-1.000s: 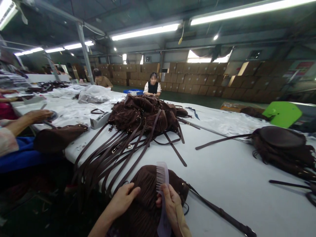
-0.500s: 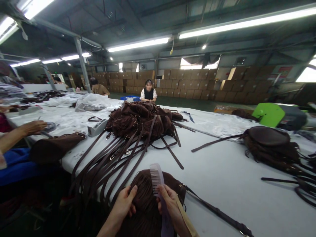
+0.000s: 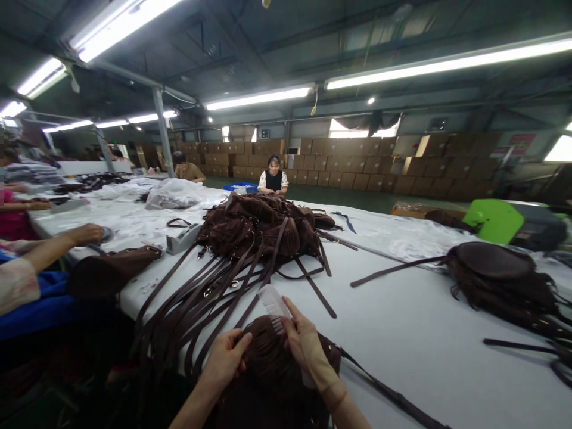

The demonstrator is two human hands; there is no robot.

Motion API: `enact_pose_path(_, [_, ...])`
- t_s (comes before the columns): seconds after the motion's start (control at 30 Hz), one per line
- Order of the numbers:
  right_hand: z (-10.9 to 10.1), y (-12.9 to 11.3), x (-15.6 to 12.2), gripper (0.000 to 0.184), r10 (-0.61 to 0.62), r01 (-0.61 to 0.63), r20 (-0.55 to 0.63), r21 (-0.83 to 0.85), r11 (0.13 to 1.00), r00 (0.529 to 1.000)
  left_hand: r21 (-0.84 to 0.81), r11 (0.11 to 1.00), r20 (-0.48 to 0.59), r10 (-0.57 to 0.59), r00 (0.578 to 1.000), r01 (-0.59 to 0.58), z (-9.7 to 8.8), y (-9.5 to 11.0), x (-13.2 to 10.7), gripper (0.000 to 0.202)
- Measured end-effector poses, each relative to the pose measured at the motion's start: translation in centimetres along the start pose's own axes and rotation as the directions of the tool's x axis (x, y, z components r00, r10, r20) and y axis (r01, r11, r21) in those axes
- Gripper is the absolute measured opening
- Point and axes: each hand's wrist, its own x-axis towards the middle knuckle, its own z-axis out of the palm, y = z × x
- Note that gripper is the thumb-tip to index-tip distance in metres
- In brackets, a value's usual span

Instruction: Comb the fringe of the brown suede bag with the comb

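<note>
A dark brown fringed bag [image 3: 268, 375] lies at the table's near edge, directly in front of me. My right hand [image 3: 304, 339] grips a pale, translucent comb [image 3: 270, 299], its teeth over the top of the fringe. At the bag's left side, my left hand [image 3: 226, 357] has thumb and fingers closed on the fringe strands. Part of the comb is hidden behind my right hand and wrist. From the bag's right side a dark strap [image 3: 379, 384] runs across the white tabletop.
A heap of brown bags [image 3: 263, 229] fills the table's middle, straps trailing off the near edge. Another bag [image 3: 500, 274] lies right, before a green-and-grey machine [image 3: 494, 220]. A co-worker's arm [image 3: 62, 244] and a brown bag [image 3: 111, 271] are at left. Another person [image 3: 273, 179] faces me.
My right hand has turned, and the comb now tilts further left, with its head beyond the bag's top. My left hand stays beside the fringe. The view has shifted slightly.
</note>
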Motion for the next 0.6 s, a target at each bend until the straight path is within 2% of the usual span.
enact_pose_path(0.07, [1.3,0.1,-0.3,0.055,-0.024,0.025,0.017,-0.019,1.000,1.000,0.085,0.994,0.030,0.061,0.998,-0.064,0.0,0.9,0.5,0.046])
enact_pose_path(0.17, [3.7,0.6,-1.7,0.041,-0.008,0.006,0.131,0.017,1.000,0.991,0.230,0.959,0.098,0.146,0.984,-0.166,0.1,2.9,1.1,0.042])
enact_pose_path(0.23, [4.8,0.9,-2.4,0.031,0.017,-0.039,0.208,0.100,0.994,0.978,0.300,0.931,0.157,0.167,0.973,-0.208,0.0,4.5,1.3,0.043])
enact_pose_path(0.3, [5.1,0.8,-2.7,0.030,0.044,-0.108,0.282,0.215,0.971,0.959,0.304,0.921,0.163,0.203,0.965,-0.245,-0.6,6.1,1.3,0.041])
enact_pose_path(0.33, [5.0,0.6,-2.6,0.030,0.057,-0.148,0.316,0.273,0.951,0.947,0.264,0.928,0.118,0.241,0.963,-0.264,-1.0,6.7,1.3,0.040])
enact_pose_path(0.4, [4.2,-0.1,-2.4,0.031,0.081,-0.231,0.378,0.369,0.900,0.922,0.108,0.945,-0.082,0.317,0.945,-0.308,-2.0,7.4,1.1,0.042])
enact_pose_path(0.47, [3.4,-0.9,-2.2,0.035,0.101,-0.299,0.419,0.440,0.846,0.902,-0.107,0.934,-0.284,0.298,0.911,-0.340,-2.6,7.2,0.6,0.046])
enact_pose_path(0.5, [3.0,-1.4,-2.2,0.039,0.109,-0.327,0.436,0.465,0.823,0.893,-0.206,0.920,-0.311,0.262,0.914,-0.334,-2.6,6.6,0.3,0.048])
enact_pose_path(0.53, [2.6,-1.8,-2.3,0.044,0.117,-0.359,0.457,0.491,0.794,0.882,-0.290,0.907,-0.274,0.227,0.935,-0.305,-2.3,5.9,-0.1,0.052])
enact_pose_path(0.6, [2.2,-2.6,-2.5,0.052,0.133,-0.432,0.497,0.556,0.709,0.857,-0.390,0.897,-0.056,0.202,0.978,-0.208,-1.0,4.0,-0.7,0.065])
